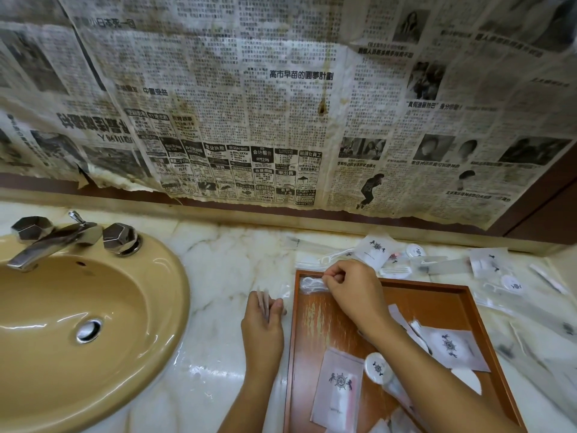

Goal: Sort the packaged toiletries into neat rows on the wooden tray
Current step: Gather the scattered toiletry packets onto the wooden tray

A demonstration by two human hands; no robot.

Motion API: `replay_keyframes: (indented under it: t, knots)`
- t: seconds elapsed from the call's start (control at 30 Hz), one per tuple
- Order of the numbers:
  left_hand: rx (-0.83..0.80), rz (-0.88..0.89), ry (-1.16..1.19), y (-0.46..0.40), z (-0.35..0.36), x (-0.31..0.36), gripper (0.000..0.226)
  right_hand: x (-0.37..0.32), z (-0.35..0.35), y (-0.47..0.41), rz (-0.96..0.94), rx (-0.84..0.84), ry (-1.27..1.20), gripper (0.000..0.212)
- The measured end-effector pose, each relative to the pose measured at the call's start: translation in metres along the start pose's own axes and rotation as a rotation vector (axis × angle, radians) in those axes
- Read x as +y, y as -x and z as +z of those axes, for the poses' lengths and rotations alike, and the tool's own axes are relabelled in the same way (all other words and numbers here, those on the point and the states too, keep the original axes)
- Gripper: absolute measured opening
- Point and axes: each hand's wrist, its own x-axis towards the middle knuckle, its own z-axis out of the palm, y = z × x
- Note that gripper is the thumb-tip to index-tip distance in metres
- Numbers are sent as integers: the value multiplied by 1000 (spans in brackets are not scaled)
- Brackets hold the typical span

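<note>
From my remote feed, the wooden tray (437,292) sits on the marble surface (224,276), just right of the tan sink (93,307). My right hand (352,292) reaches over the tray's far left corner, its grip curled and pinching a clear packet of floss picks (312,284) that lies in that corner. My left hand (262,326) rests on the surface just left of the tray, its grip pinching another thin clear packet (268,300) that holds slim sticks.

Inside the tray, toward its near end, lie a frosted sachet (338,390) printed with a ship's-wheel emblem, a round white soap (376,368) touching the sachet's right edge, and a second emblem sachet (452,350) against the tray's right side. My right forearm crosses above them.

Beyond the tray's far edge, more packaged toiletries are scattered on the surface: a white razor (395,270), an emblem sachet (376,248) and a small round lid (415,252). More clear wrappers lie loose to the tray's right, among them another round white disc (512,284).

Chrome taps (62,237) stand at the sink's far rim, left of the tray. Yellowed newspaper (281,104) covers the wall behind the tray.
</note>
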Motion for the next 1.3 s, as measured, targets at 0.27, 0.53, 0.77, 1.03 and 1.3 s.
replay_keyframes:
  t: [0.27,0.53,0.77,1.03,1.3]
  knots:
    - [-74,21,115,-18,8,34,34,-24,-7,22,56,-85,-502,11]
    - [-228,63,123,-18,16,47,31,-27,-7,26,139,5,-672,12]
    - [-334,41,80,-21,20,47,36,-24,-8,27,171,15,-698,14]
    - [-303,-91,-13,-31,-1,38,28,-17,-23,16,97,199,-362,7]
    - [-355,-647,260,-42,-27,25,39,-9,7,13,-238,237,275,7]
